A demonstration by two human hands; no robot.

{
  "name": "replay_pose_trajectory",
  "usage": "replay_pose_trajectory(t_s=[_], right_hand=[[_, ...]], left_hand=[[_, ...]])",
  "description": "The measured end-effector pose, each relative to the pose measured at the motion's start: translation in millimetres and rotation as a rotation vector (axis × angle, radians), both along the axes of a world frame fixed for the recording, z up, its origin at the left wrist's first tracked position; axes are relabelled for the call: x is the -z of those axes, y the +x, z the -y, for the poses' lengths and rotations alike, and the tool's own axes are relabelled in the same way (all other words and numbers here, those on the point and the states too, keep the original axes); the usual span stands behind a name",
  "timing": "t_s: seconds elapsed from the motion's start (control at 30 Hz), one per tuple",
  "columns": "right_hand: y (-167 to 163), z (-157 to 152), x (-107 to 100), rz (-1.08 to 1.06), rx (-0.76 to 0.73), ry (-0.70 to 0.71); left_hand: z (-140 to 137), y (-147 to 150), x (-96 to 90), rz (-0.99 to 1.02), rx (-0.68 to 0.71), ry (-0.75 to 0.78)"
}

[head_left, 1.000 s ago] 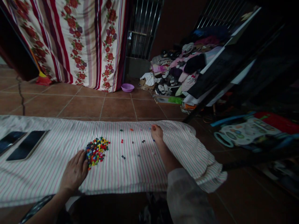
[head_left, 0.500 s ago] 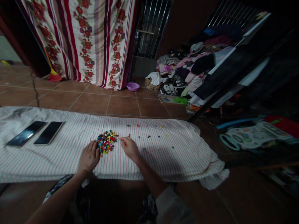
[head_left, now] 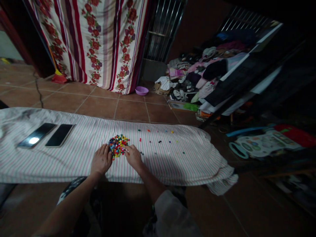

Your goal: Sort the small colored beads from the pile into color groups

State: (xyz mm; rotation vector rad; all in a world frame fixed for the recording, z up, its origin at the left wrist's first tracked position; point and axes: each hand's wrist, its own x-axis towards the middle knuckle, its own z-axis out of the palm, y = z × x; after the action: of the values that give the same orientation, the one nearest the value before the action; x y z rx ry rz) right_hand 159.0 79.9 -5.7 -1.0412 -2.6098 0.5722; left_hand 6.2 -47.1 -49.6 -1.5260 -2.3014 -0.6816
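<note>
Right hand [head_left: 133, 157]: fingertips partly hidden at the pile [head_left: 119, 144]; cannot tell whether they pinch a piece. Surface under left hand [head_left: 101, 159] not visible. Single pieces too small to make out their shape; palest loose ones barely show against the cloth [head_left: 81, 164]. Cloth cut off by left edge, curtain [head_left: 106, 42] by top, right sleeve [head_left: 172, 210] by bottom.

We can read no text, label, brand, number or sign, near or far, left or right; even the phones [head_left: 59, 135] at left show us none.
</note>
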Motion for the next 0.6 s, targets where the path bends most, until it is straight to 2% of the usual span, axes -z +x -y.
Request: replay_pose_trajectory(t_s=[0.3, 0.43, 0.6], right_hand=[[1.4, 11.0, 9.1, -0.048, 0.044, 0.063], [0.6, 14.9, 14.3, -0.074, 0.062, 0.113], [0.3, 14.8, 18.7, -0.085, 0.078, 0.110]], left_hand=[[-0.1, 1.4, -4.9, -0.011, -0.001, -0.012], [-0.9, 0.4, -1.2, -0.032, 0.011, 0.009], [-1.2, -3.0, 5.6, -0.077, 0.032, 0.013]])
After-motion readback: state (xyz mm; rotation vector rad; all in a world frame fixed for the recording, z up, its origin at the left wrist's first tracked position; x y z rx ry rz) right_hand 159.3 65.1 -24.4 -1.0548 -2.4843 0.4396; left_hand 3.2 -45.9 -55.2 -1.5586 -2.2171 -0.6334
